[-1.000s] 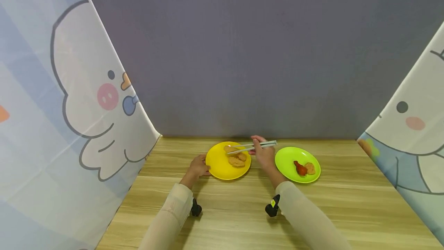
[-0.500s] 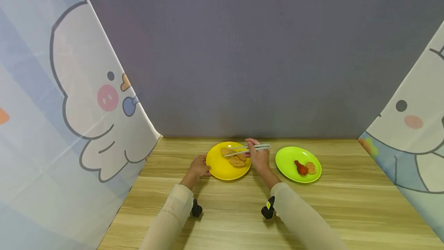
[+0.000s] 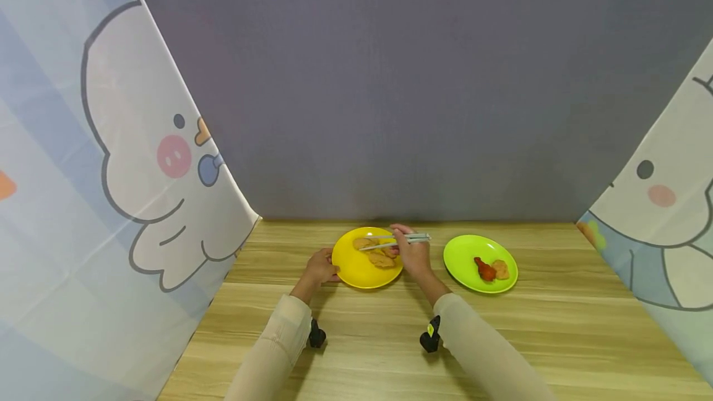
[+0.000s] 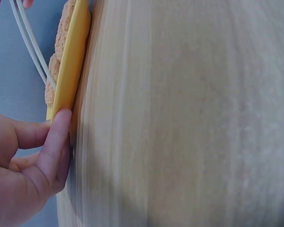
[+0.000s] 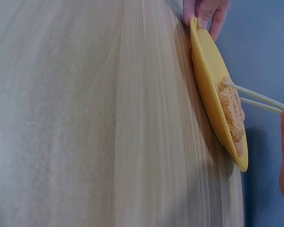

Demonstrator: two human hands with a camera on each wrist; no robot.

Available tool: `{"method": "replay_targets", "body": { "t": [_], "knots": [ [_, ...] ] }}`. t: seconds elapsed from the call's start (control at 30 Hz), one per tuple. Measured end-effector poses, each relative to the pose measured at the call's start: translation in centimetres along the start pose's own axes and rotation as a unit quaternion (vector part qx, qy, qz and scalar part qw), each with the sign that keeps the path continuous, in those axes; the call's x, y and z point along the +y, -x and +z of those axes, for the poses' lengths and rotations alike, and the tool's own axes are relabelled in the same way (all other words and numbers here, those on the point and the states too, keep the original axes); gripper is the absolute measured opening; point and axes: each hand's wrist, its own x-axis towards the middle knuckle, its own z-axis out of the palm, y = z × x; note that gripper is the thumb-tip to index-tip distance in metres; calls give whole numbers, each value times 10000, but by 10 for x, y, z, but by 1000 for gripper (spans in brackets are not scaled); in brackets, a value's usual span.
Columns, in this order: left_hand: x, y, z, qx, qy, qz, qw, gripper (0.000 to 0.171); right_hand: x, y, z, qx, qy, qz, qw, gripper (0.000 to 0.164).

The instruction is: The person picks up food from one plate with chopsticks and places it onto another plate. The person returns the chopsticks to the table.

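Note:
In the head view my left hand [image 3: 320, 267] pinches the left rim of a yellow plate [image 3: 350, 270], thumb on top and fingers beneath in the left wrist view. Pale chopsticks [image 3: 419, 237] are held in my right hand [image 3: 414, 257] over the plate's right side. Their tips straddle a fried chicken piece [image 3: 362, 243] at the back of the plate. Several breaded pieces lie there, among them a longer fried chicken strip [image 3: 381, 260] nearer the front. From the right wrist, the chopstick tips [image 5: 227, 84] meet the breaded food close to the plate surface.
Right of my right hand stands a green plate [image 3: 460, 258] bearing a red drumstick [image 3: 485, 270] and a chicken nugget [image 3: 501, 269]. A grey wall [image 3: 390, 110] rises behind the wooden table [image 3: 373, 339], with printed cloth panels at both sides.
My right hand has moved left with the chopsticks, mostly in the first half second; their tips now sit around the back chicken piece. My left hand stays on the yellow plate's rim.

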Motion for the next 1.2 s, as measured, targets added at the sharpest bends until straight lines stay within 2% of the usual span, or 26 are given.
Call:
{"method": "replay_targets", "body": {
  "t": [0.13,0.23,0.37,0.67,0.83,1.2],
  "knots": [
    [0,0,0,7,24,-5,10000,64,-15,7,-4,49,-132,121,9998,30],
    [0,-1,-1,18,45,4,10000,64,-13,5,-9,62,-152,182,9997,30],
    [-2,-2,0,15,91,48,9999,63,4,-3,-15,117,-239,193,9995,31],
    [-2,-2,-1,-1,68,57,10000,63,-3,1,-28,177,-212,-8,9996,30],
    [-2,-1,1,9,79,32,10000,62,-3,2,-41,220,-346,3,9992,28],
    [-3,-2,0,12,50,61,10000,63,-7,2,-75,335,-475,182,9981,36]
  ]
}}
